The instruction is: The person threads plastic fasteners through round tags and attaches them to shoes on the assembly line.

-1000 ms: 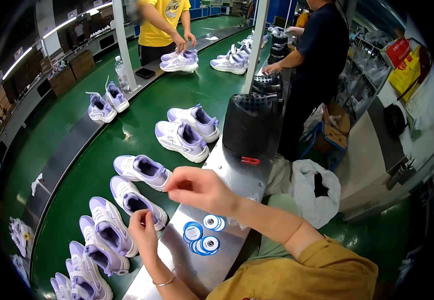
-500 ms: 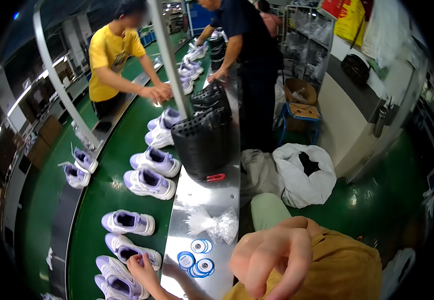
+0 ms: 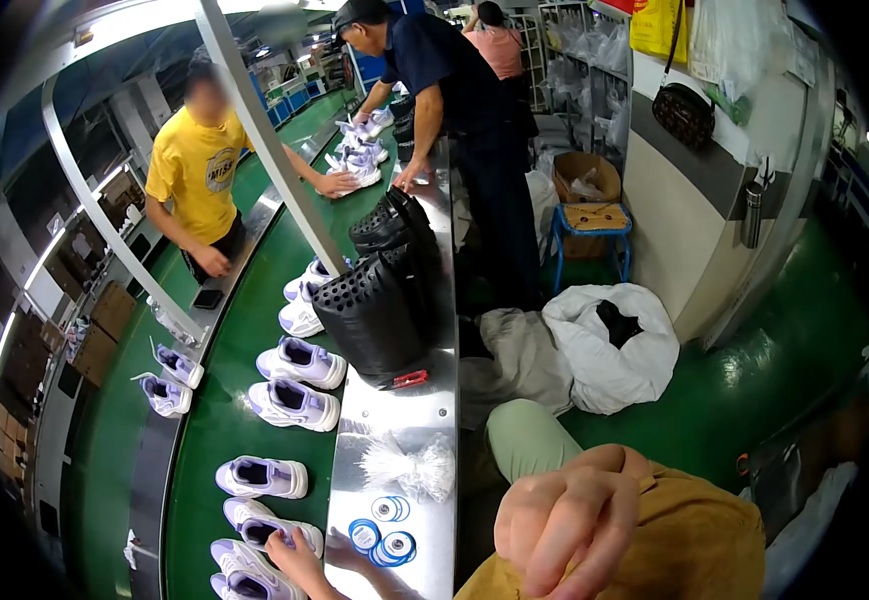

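My left hand (image 3: 299,565) is at the collar of a white and lilac sneaker (image 3: 254,514) on the green belt. Its thumb and fingers are pinched together; whether they grip the collar or some small thing is unclear. Close to the camera, above my lap, my right hand (image 3: 569,520) is curled closed, and the fingers hide whatever may be in it. Round stickers with blue rims (image 3: 394,546) lie on the metal ledge between the hands. Beyond them is a bundle of clear plastic fasteners (image 3: 409,468).
Several more sneakers (image 3: 292,403) line the green belt (image 3: 204,440). Black perforated containers (image 3: 369,310) and a red object (image 3: 409,379) stand on the ledge. A person in yellow (image 3: 194,170) and one in dark blue (image 3: 464,90) work farther along. A white sack (image 3: 614,370) sits at right.
The view has tilted up and shifted. The person in yellow has parted their hands, one now on a far shoe. My left hand stays at the same sneaker; my right stays closed.
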### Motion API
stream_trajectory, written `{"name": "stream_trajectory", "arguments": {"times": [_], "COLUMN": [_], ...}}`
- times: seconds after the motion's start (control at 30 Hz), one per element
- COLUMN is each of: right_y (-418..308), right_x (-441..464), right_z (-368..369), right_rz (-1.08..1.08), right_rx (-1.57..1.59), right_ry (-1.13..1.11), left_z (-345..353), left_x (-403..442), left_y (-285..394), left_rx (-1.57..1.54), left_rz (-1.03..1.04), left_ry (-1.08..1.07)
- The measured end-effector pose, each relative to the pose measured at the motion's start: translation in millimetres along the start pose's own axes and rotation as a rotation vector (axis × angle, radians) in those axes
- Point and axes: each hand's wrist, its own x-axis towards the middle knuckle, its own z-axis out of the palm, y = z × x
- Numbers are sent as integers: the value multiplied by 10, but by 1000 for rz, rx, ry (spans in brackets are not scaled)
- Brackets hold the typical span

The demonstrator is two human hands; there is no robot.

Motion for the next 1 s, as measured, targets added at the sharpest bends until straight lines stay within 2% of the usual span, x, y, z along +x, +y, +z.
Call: {"name": "stream_trajectory", "arguments": {"times": [0.03, 0.27, 0.33, 0.4, 0.47, 0.5, 0.53, 0.6, 0.63, 0.83, 0.87, 0.93, 1.0], "right_y": [-28, -171, -199, -106, 12, -152, -136, -85, -48, 103, 138, 221, 210], "right_x": [5, 112, 173, 117, 76, 213, 204, 174, 174, 108, 77, -7, -41], "right_z": [16, 44, 64, 210, 364, 163, 207, 287, 258, 448, 490, 610, 718], "right_rz": [-10, 56, 85, 69, -125, 124, 161, 165, 207, 356, 359, 173, 175], "right_rx": [-6, 40, 30, 66, 56, 46, 95, -11, 54, 146, 156, -46, -98], "right_ry": [52, 152, 101, 187, 392, 100, 111, 124, 53, 13, 15, 70, 110], "left_z": [3, 244, 303, 316, 328, 327, 295, 238, 238, 83, 77, 72, 0], "left_x": [-20, 140, 201, 242, 283, 288, 304, 311, 323, 333, 346, 355, 337], "left_y": [26, -274, -333, -248, -218, -189, -155, -112, -150, -228, -234, -238, -209], "left_rx": [10, 41, -66, -97, -79, -100, -59, -75, -78, -172, -198, -195, -144], "left_rz": [23, 26, 63, 76, 124, 137, 144, 153, 158, 156, 147, 133, 64], "left_ry": [62, 107, 138, 161, 202, 222, 205, 217, 217, 149, 130, 123, 49]}}
